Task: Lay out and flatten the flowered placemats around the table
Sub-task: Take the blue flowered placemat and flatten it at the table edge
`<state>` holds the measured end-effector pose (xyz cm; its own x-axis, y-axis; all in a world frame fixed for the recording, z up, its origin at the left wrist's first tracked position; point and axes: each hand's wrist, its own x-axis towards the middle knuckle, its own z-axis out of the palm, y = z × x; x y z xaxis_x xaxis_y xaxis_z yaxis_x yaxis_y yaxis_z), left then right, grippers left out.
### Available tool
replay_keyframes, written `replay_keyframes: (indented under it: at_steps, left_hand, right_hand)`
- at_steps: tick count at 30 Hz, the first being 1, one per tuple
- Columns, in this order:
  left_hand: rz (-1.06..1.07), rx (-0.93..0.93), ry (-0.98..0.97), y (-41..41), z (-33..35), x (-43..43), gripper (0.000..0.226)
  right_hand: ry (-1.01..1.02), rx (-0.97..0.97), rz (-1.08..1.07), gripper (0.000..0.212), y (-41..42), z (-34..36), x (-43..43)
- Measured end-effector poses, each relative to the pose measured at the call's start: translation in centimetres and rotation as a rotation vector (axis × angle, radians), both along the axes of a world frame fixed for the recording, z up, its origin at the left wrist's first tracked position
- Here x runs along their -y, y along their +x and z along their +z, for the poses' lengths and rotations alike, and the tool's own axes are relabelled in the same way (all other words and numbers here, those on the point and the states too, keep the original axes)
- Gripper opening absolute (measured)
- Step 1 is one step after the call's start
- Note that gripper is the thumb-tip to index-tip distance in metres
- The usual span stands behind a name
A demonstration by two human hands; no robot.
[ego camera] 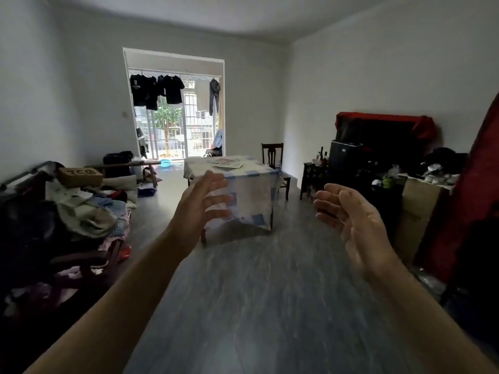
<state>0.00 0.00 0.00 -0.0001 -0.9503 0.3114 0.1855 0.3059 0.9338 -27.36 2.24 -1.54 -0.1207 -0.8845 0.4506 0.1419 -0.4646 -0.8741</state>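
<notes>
The left hand (pixel 198 211) and right hand (pixel 356 222) hung in mid-air, palms facing, well short of the cloth-covered bench (pixel 259 170). Their fingers (pixel 332 191) were loosely spread and held nothing. The flowered placemats (pixel 226 162) lay piled on the bench top, near a chair (pixel 272 152).

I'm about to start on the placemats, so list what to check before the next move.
1. Left hand free: ok, fingers relaxed, holding nothing.
2. Right hand free: ok, open and empty.
3. Placemats found: ok, lying on the table.
4. Placemats spread around the table: not ok, they overlap in one spot.
5. Table within reach: not ok, it stands across the room, with both hands in the air short of it.
6. Way across the floor: ok, bare boards lead up to the table.
7. Number of placemats: cannot tell, too small.
</notes>
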Motion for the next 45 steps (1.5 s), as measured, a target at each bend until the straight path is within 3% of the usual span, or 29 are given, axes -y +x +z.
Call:
replay_keyframes:
  at_steps: [8, 21, 32, 45]
  left_hand:
    - [-0.011, -0.062, 0.02, 4.8, -0.2, 9.1, 0.068]
    - [0.038, -0.08, 0.07, 8.6, -2.3, 23.2, 0.061]
    - [0.113, -0.081, 0.099, 7.6, -2.4, 40.7, 0.063]
    - [0.144, -0.11, 0.124, 10.8, -5.5, 60.9, 0.061]
  right_hand:
    - [-0.024, -0.04, 0.035, 0.041, 4.8, 2.5, 9.0]
    - [0.045, -0.051, 0.152, 0.039, 8.8, -1.3, 25.5]
    - [0.059, -0.016, 0.167, 0.048, 7.0, -2.2, 45.3]
    - [0.124, -0.081, 0.203, 0.032, 10.6, -5.1, 66.6]
